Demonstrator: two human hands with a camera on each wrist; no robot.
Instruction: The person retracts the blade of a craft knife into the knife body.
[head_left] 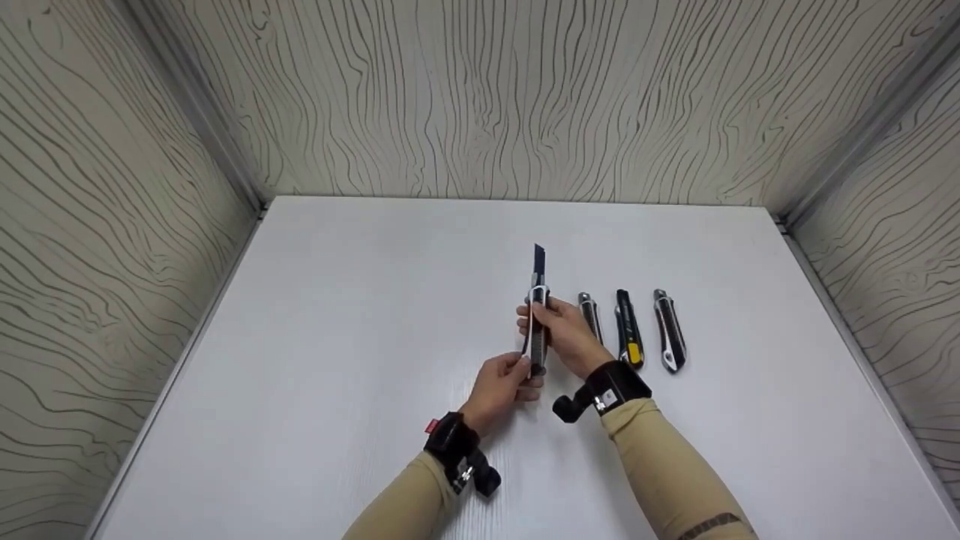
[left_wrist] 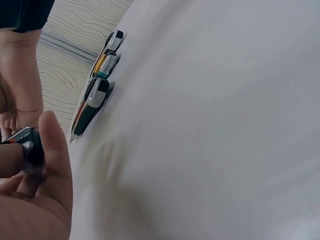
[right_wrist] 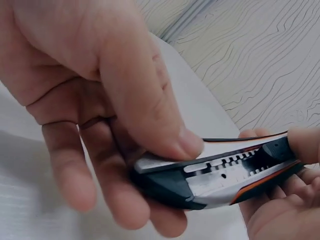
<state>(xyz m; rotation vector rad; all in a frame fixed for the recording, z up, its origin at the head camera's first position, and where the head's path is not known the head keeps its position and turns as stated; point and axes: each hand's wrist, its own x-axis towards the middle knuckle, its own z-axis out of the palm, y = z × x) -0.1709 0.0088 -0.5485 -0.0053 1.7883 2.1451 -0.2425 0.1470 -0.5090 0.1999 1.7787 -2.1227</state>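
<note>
A utility knife [head_left: 538, 345] with a white and black body is held upright between both hands over the table. From its top sticks out a long dark blade [head_left: 539, 259]. My left hand [head_left: 493, 391] pinches the tail end between thumb and fingers. Higher on the body, my right hand [head_left: 571, 337] grips the knife, its thumb on the front. The right wrist view shows that thumb at the black slider [right_wrist: 275, 151] in the toothed metal track [right_wrist: 220, 172]. In the left wrist view the knife [left_wrist: 34, 150] is mostly covered by fingers.
Right of the hands lie a white and black knife [head_left: 591, 315], a black knife with a yellow part [head_left: 628, 330] and another white and black knife [head_left: 669, 330]. They rest side by side on the white table [head_left: 337, 337]. Wood-patterned walls [head_left: 480, 97] enclose it.
</note>
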